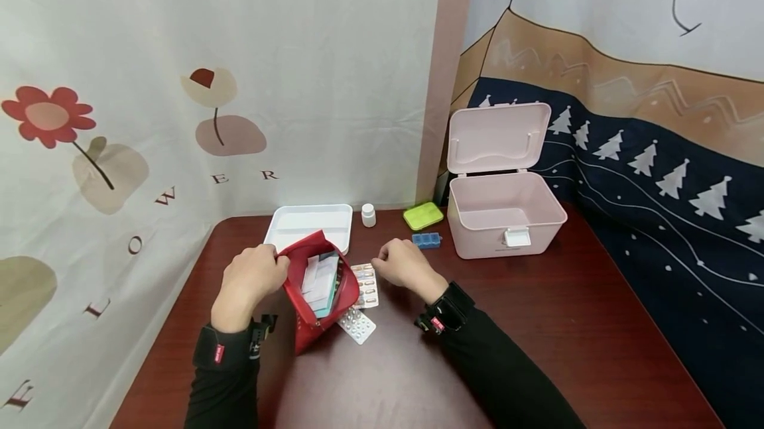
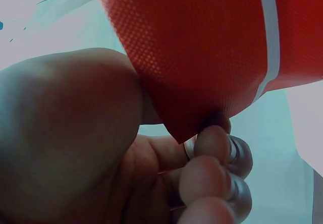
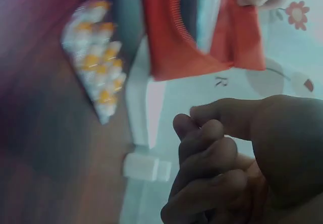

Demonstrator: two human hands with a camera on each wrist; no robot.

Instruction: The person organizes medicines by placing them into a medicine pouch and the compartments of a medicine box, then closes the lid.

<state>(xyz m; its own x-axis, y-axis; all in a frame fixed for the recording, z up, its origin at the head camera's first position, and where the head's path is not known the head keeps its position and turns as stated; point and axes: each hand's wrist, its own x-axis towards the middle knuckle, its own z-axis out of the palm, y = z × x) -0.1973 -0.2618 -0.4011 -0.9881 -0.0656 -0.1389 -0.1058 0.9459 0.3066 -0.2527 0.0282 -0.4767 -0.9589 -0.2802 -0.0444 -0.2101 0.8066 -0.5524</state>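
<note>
My left hand (image 1: 253,278) pinches the corner of a red zippered pouch (image 1: 307,333), thumb on one side and curled fingers on the other. The pouch is tilted with its mouth open toward me. Inside it sit white and teal packets (image 1: 320,285); what lies beneath them is hidden. To the right of the pouch, my right hand (image 1: 406,264) hovers above the table, its fingers curled and the thumb near the index fingertip, nothing seen between them. Between pouch and hand lie a blister pack of orange-and-white capsules (image 3: 98,65) and a silver blister pack (image 1: 357,326), both partly covered by the pouch.
A white tray (image 1: 313,212) stands at the back left, partly behind the pouch. Beside it are a white bottle (image 1: 369,216), a green case (image 1: 423,215) and a blue pill organizer (image 1: 426,240). At right, a pale pink box (image 1: 492,237) has its lid raised.
</note>
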